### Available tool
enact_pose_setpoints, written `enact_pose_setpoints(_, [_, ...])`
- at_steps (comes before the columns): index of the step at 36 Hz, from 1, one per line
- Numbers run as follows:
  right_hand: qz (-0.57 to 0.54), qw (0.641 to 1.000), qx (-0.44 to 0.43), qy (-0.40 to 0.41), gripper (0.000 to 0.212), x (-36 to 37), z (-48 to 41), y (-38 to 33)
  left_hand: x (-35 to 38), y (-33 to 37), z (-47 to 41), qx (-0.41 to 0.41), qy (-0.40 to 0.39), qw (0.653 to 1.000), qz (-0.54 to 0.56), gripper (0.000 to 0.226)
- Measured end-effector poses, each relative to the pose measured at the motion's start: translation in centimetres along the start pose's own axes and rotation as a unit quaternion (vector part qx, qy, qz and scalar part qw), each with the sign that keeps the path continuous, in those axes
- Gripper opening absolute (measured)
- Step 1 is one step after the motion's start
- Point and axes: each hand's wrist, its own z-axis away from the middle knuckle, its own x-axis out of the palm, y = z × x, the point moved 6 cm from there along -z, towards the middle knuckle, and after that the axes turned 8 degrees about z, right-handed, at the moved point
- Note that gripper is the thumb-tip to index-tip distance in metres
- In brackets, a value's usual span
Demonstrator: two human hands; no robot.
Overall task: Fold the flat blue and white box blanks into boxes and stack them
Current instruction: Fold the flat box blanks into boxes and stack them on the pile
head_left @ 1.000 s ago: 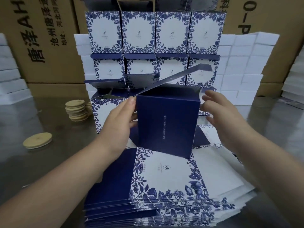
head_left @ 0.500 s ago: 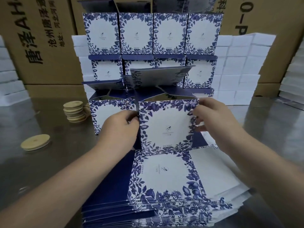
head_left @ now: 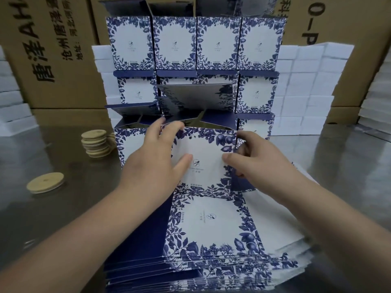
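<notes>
Right in the middle of the shiny metal table, two bare hands hold a folded blue and white box upright. The left hand grips its left edge, with the fingers hooked over the top rim and the thumb pressed on the white front. The right hand grips the right edge, thumb on the front and fingers curled round the side. The box's lid flap stands up at the back (its dark inside faces us).

Its bottom edge sits just above the pile of flat blanks; it may be touching the pile, but that is hard to see. The pile's near edges fan out a little.

Just behind the box stands the wall of finished boxes, side by side in rows, with very little room between it and the box.

To the left, a stack of round wooden lids sits near the wall, and one single wooden lid lies well apart. A wide strip of table shows between that lid and the pile. White foam blocks and brown cartons line the back.
</notes>
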Motion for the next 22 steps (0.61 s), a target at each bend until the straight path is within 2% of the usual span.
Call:
enact_pose_setpoints(3, [0.007, 1.0, -0.017, -0.011, 0.065, 0.5, 0.1, 0.0, -0.2, -0.3, -0.3, 0.0, 0.014, 1.0, 0.023, 0.047])
enact_pose_setpoints(8, [-0.012, 0.999, -0.035, -0.013, 0.065, 1.2, -0.1, 0.6, -0.9, -0.8, -1.0, 0.003, 0.026, 0.998, 0.049, 0.048])
enact_pose_setpoints(12, [-0.05, 0.998, -0.006, -0.032, 0.063, 2.7, 0.1, 1.6, -1.7, -1.4, -1.7, -0.007, 0.04, 0.996, 0.077, 0.024])
enact_pose_setpoints(14, [-0.06, 0.997, 0.006, -0.047, 0.064, 3.5, 0.3, 1.9, -2.2, -1.7, -2.0, -0.012, 0.044, 0.996, 0.079, 0.021])
enact_pose_setpoints(18, [-0.006, 0.997, 0.002, -0.083, 0.067, 4.3, 0.9, 2.1, -3.6, -1.9, -2.8, -0.023, 0.06, 0.996, 0.058, 0.02])
enact_pose_setpoints(22, [0.07, 0.989, -0.023, -0.127, 0.059, 5.2, 1.8, 1.6, -6.3, -2.2, -4.2, -0.016, 0.109, 0.991, 0.07, 0.021])
